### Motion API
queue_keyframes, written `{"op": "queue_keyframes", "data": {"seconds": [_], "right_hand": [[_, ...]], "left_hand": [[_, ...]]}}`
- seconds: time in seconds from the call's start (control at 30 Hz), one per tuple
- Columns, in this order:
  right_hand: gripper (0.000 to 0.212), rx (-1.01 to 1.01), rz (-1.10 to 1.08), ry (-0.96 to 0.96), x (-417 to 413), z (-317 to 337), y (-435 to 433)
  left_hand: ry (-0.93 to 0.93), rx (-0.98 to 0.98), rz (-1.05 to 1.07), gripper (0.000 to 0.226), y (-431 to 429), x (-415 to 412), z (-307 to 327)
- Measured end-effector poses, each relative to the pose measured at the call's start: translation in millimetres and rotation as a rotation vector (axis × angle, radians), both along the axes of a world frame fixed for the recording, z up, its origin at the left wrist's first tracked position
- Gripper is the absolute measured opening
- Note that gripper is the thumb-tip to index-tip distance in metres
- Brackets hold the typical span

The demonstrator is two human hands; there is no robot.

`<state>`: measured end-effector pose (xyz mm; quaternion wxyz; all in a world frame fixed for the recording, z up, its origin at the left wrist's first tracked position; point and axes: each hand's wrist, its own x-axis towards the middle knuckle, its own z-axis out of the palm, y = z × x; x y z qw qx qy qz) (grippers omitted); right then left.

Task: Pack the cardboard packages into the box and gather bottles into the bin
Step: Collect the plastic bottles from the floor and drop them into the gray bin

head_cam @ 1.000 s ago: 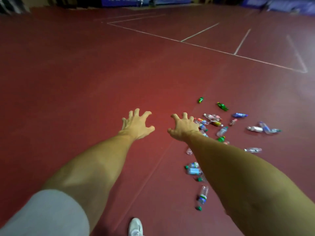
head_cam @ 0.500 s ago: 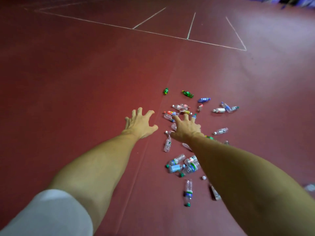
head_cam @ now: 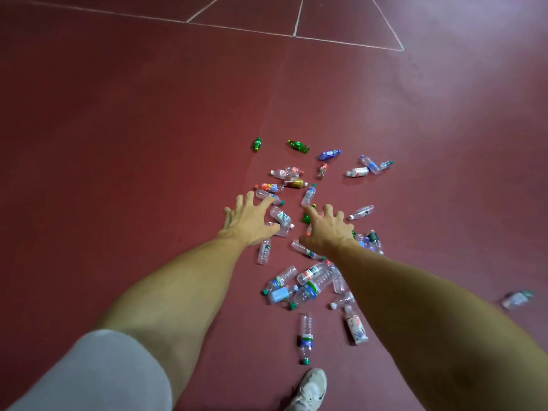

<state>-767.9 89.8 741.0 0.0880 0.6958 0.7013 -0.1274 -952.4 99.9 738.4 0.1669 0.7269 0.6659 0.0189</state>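
Bottles (head_cam: 308, 284) litter the floor (head_cam: 118, 143) under both hands. Left hand (head_cam: 247, 222) and right hand (head_cam: 326, 229) spread empty fingers; a clear bottle (head_cam: 280, 216) lies at the left's 3 o'clock, axis 11-to-5.

Both hands (head_cam: 247, 222) (head_cam: 326, 231) spread above scattered bottles (head_cam: 308, 287).

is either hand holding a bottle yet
No, the left hand and the right hand are both spread open with nothing in them, above the bottles lying on the red floor.
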Motion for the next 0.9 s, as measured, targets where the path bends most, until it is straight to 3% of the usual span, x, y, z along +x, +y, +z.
{"op": "queue_keyframes", "data": {"seconds": [0.17, 0.33, 0.9], "right_hand": [[0.079, -0.039, 0.003, -0.056, 61.6, -45.5, 51.6], [0.080, -0.111, 0.051, -0.108, 82.5, -131.4, 78.9], [0.081, -0.198, -0.142, 0.004, 110.9, -604.1, 94.1]], "left_hand": [[-0.074, -0.028, -0.004, 0.067, 62.2, 64.3, -51.0], [-0.063, -0.094, -0.028, 0.068, 91.6, 90.2, -143.9], [0.095, -0.259, -0.407, 0.090, 147.6, 103.9, -597.5]]}}
